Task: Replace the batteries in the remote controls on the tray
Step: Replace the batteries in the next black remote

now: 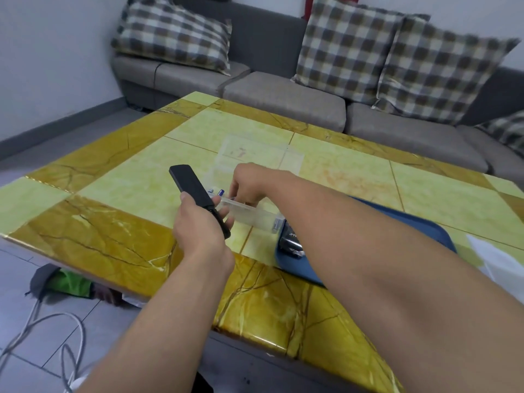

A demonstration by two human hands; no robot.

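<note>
Now left hand [198,222] grips black remote [195,194]; right hand [248,184] (fingers curled) reaches into clear box [255,212].

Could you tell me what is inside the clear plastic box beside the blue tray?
The clear plastic box shows blue-tipped batteries at its far end and another at the near end. The right hand reaches into it and covers the middle, so any further contents cannot be seen.

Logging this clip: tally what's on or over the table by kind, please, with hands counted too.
Hands: 2, left hand, right hand
Remote controls: 2, black remote, second remote
Blue tray: 1
Clear plastic boxes: 2, near box, far box
Visible batteries: at least 2
Total: 9
</note>
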